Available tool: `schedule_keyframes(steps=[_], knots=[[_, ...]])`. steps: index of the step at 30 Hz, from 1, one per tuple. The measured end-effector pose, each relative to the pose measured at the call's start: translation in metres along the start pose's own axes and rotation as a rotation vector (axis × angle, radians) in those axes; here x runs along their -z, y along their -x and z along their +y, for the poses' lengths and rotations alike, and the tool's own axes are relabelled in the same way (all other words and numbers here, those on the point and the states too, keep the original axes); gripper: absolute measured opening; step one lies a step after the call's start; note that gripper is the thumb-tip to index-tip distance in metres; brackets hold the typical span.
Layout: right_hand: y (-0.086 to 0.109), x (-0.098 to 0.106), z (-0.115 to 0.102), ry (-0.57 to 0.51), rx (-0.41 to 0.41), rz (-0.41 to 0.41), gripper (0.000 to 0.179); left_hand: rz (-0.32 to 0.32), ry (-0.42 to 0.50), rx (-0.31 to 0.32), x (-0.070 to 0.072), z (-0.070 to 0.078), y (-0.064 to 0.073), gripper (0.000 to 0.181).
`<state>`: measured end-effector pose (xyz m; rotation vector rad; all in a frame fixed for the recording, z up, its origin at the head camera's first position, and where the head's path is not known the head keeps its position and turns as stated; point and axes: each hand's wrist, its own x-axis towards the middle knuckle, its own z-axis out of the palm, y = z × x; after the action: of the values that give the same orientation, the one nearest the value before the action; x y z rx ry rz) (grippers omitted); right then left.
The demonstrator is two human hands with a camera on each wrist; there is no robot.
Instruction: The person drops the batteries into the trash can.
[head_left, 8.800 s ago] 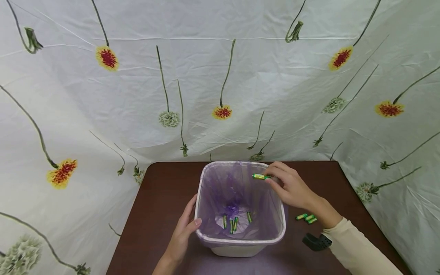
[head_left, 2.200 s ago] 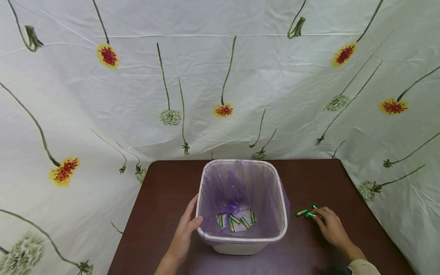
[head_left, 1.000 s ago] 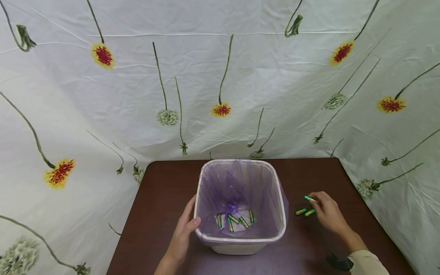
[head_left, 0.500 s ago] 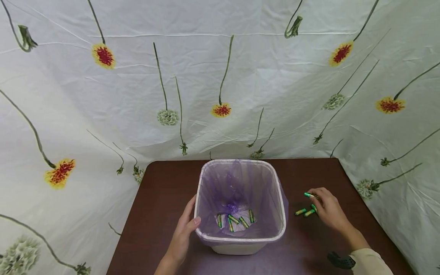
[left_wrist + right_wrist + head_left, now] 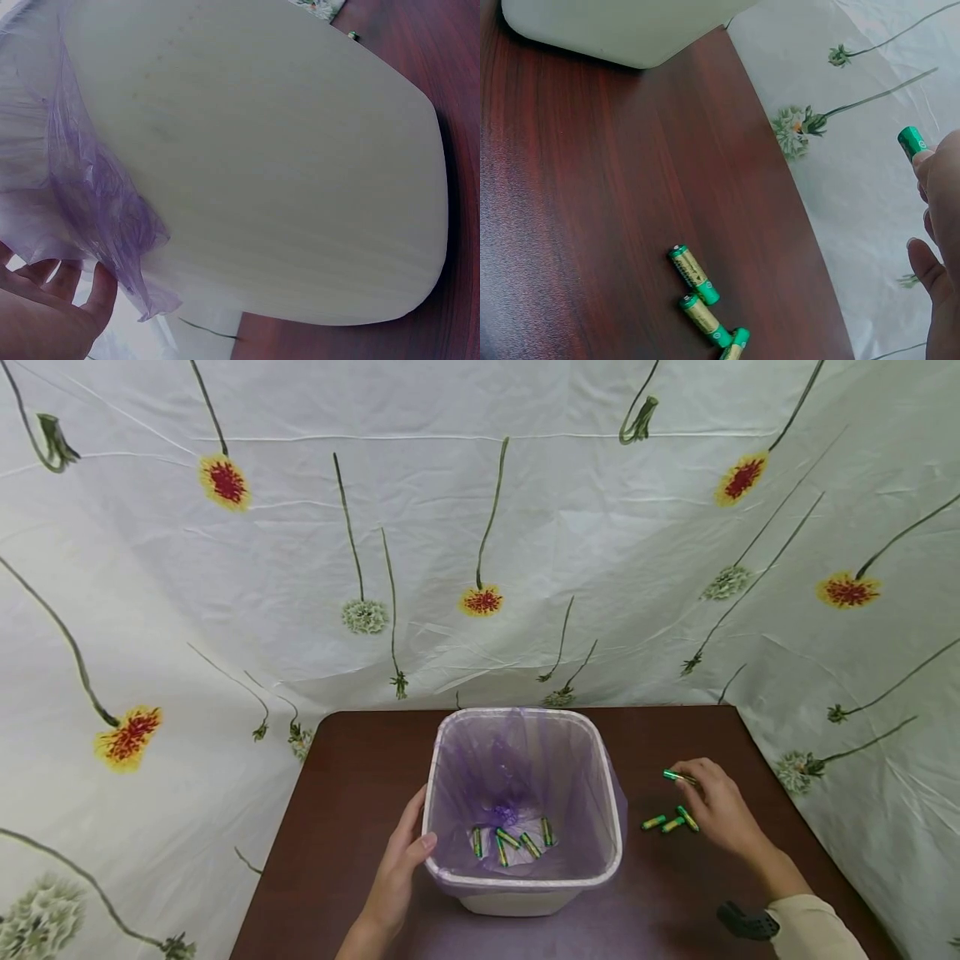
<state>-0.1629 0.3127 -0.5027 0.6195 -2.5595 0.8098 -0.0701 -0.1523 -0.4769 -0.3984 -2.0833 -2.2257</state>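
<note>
Right hand hovers above the bench, grip pinched round a battery! Left hand clasps the bin. The battery's shiny green end juts out.

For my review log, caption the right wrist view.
Right grip pinching a green-gold battery, three more on the wood-grain table, a pale bin beyond.

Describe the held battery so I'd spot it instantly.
On the dark table, find the lined bin, then look right to the right hand, near three loose batteries. The held battery is pinched there, green end poking out; all others in view lie on the table or in the bin.
</note>
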Motion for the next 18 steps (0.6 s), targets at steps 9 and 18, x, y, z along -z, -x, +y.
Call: schedule_keyframes(steps=[9,18], knots=[[-0.009,0.005,-0.006,-0.002,-0.001,-0.010,0.022,-0.016,0.021,-0.008,0.000,0.000,-0.001,0.061],[-0.018,0.009,-0.011,0.001,0.049,0.012,0.027,-0.014,0.019,-0.001,0.000,0.000,0.000,0.061]])
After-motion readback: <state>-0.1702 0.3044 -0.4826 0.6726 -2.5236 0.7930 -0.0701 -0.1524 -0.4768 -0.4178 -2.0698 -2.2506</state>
